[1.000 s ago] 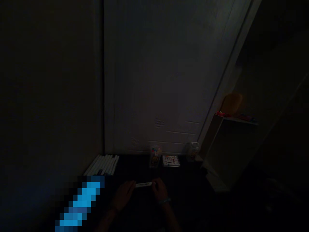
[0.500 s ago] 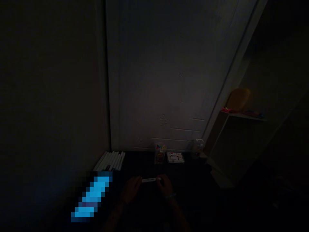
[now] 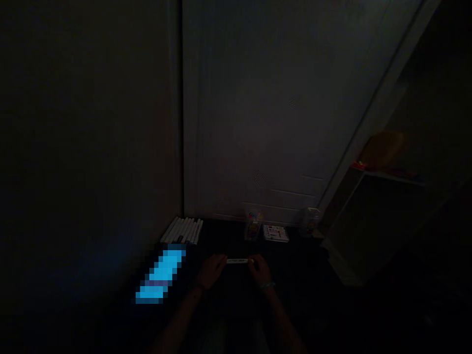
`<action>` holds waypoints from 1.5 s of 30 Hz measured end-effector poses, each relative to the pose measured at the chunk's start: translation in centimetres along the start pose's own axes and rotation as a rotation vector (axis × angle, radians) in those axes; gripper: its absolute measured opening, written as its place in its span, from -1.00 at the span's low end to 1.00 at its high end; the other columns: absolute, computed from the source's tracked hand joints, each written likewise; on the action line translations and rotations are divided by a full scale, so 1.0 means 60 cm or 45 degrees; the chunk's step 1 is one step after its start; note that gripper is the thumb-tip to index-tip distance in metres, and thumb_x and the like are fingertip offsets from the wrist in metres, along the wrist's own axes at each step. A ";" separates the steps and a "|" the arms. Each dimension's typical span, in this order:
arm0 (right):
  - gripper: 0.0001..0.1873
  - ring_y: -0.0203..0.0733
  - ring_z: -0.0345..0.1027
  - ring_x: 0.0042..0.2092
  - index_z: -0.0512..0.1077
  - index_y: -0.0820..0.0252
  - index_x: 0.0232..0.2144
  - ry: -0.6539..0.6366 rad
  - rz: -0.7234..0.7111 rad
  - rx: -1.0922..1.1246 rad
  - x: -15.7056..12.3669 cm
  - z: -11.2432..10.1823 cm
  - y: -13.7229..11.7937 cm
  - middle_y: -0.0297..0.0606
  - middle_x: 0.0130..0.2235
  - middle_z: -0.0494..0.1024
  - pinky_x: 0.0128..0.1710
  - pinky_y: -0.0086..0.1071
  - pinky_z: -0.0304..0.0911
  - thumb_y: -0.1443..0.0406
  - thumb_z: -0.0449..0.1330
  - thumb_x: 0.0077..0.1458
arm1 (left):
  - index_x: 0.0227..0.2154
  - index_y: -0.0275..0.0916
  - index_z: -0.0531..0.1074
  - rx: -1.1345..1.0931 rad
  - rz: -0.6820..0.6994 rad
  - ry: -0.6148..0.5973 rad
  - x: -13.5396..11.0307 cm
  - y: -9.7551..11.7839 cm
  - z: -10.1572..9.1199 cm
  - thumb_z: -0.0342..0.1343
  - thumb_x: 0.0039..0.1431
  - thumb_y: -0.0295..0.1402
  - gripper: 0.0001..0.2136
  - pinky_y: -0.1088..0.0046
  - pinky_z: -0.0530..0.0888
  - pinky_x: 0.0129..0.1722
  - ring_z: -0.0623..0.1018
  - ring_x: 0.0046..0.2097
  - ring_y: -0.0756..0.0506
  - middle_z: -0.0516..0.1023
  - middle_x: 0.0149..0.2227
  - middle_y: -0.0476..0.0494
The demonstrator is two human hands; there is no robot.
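Note:
A white marker (image 3: pixel 237 261) lies level between my two hands above the dark table. My left hand (image 3: pixel 213 271) is closed on its left end. The right end is pinched in my right hand (image 3: pixel 260 270), which has a band at the wrist. Several more white markers (image 3: pixel 183 230) lie side by side at the back left of the table. Dim light hides the finer detail of my fingers and the print on the marker.
A glowing blurred screen (image 3: pixel 162 275) lies left of my hands. Along the back stand a clear container with coloured print (image 3: pixel 253 227), a flat patterned box (image 3: pixel 276 233) and another clear container (image 3: pixel 310 221). A shelf unit (image 3: pixel 383 221) with an orange object (image 3: pixel 381 149) stands at right.
The view has shifted, so the surroundings appear further right and slightly higher. The marker has gone from slightly tilted to nearly level, still held in both hands.

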State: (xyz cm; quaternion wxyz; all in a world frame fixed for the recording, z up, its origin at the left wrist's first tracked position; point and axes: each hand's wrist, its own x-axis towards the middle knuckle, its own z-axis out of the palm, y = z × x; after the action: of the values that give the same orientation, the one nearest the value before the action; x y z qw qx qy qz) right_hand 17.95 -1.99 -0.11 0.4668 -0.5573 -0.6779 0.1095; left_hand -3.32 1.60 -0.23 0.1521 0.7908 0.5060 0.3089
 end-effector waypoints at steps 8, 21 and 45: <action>-0.82 -0.25 0.31 -0.29 0.42 0.16 -0.37 0.014 0.001 0.042 0.000 -0.001 -0.007 -0.27 -0.37 0.44 -0.26 -0.43 0.19 0.25 0.06 0.00 | -0.21 -0.23 0.40 -0.054 -0.015 0.026 0.002 -0.002 0.001 -0.23 0.16 -0.19 -0.65 0.43 0.28 -0.06 0.42 -0.11 -0.04 0.47 -0.15 -0.11; -0.77 -0.27 0.32 -0.29 0.42 0.18 -0.36 0.045 0.014 0.050 0.001 0.004 0.003 -0.26 -0.36 0.44 -0.26 -0.44 0.19 0.27 -0.03 0.07 | -0.22 -0.21 0.41 -0.057 -0.003 0.017 0.004 -0.006 0.004 -0.23 0.16 -0.17 -0.64 0.42 0.29 -0.06 0.42 -0.12 -0.04 0.48 -0.16 -0.11; -0.84 -0.25 0.30 -0.28 0.41 0.16 -0.35 0.013 0.036 0.021 -0.001 0.003 -0.003 -0.28 -0.35 0.43 -0.26 -0.42 0.19 0.28 0.06 0.00 | -0.22 -0.17 0.41 -0.026 -0.030 -0.022 0.004 -0.007 0.002 -0.21 0.15 -0.17 -0.66 0.38 0.26 -0.02 0.41 -0.09 -0.06 0.48 -0.15 -0.09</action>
State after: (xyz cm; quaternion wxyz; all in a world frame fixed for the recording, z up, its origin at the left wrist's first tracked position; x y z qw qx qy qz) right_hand 17.73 -2.04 -0.12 0.4732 -0.5634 -0.6668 0.1188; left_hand -3.44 1.99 -0.49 0.1681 0.7858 0.5109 0.3054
